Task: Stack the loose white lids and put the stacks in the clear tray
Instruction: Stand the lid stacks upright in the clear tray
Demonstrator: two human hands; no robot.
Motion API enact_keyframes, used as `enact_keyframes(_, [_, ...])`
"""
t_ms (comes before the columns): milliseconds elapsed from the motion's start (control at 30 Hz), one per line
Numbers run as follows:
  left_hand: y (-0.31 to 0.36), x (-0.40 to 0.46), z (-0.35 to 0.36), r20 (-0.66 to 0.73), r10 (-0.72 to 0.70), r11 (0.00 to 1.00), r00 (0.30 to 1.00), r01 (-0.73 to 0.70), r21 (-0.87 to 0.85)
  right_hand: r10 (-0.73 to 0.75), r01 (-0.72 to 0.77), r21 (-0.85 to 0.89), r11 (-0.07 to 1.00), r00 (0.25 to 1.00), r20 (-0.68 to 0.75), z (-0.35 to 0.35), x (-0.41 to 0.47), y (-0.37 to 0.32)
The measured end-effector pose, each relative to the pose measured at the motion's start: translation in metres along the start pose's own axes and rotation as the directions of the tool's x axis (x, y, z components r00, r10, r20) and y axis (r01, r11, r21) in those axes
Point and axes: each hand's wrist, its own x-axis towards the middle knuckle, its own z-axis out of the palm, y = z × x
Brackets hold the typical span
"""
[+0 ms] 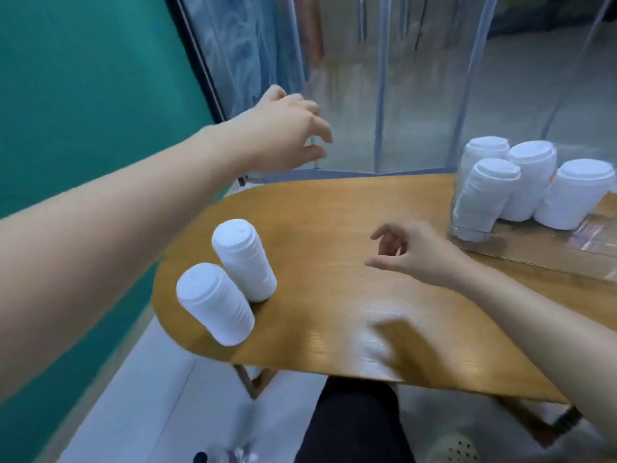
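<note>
two lid stacks wait on the tabletop, four sit in the tray

two tall stacks of white lids stand side by side near the left end of the brown tabletop. the near stack and the far stack touch each other.

the clear tray sits at the right end of the tabletop. four more lid stacks stand in it, close together.

the left hand is up in the air past the far edge of the tabletop, in front of a see-through curtain. its grip is loose, fingers bent a little, and holds nothing.

the right hand hangs over the middle of the tabletop, just left of the tray. its grip is loose too, fingers softly curled, with nothing in it.

a green wall is on the left.
</note>
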Motion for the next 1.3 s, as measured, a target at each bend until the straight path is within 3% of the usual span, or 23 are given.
enact_keyframes(167, [-0.036, -0.100, 0.032, 0.189, -0.148, 0.987, 0.971, 0.158, -0.042, -0.041, 0.035, 0.057, 0.998, 0.993, 0.111, 0.091, 0.020, -0.031])
enact_keyframes(333, [-0.055, -0.151, 0.070, 0.359, -0.227, 0.947, 0.905, 0.291, -0.134, -0.030, 0.031, -0.005, 1.000, 0.985, 0.171, 0.162, 0.041, -0.045])
enact_keyframes(567, [-0.062, -0.154, 0.106, 0.383, -0.246, 0.888, 0.890, 0.366, -0.280, 0.070, -0.067, -0.020, 0.998, 0.984, 0.161, 0.206, 0.071, -0.022])
enact_keyframes(867, [-0.067, -0.147, 0.130, 0.392, -0.219, 0.891, 0.893, 0.347, -0.294, -0.044, 0.078, -0.254, 0.964, 0.989, 0.139, 0.233, 0.103, -0.002])
enact_keyframes(1300, [-0.075, -0.145, 0.145, 0.375, -0.223, 0.855, 0.900, 0.366, -0.367, -0.144, 0.153, -0.072, 0.986, 0.983, 0.115, 0.246, 0.117, -0.015])
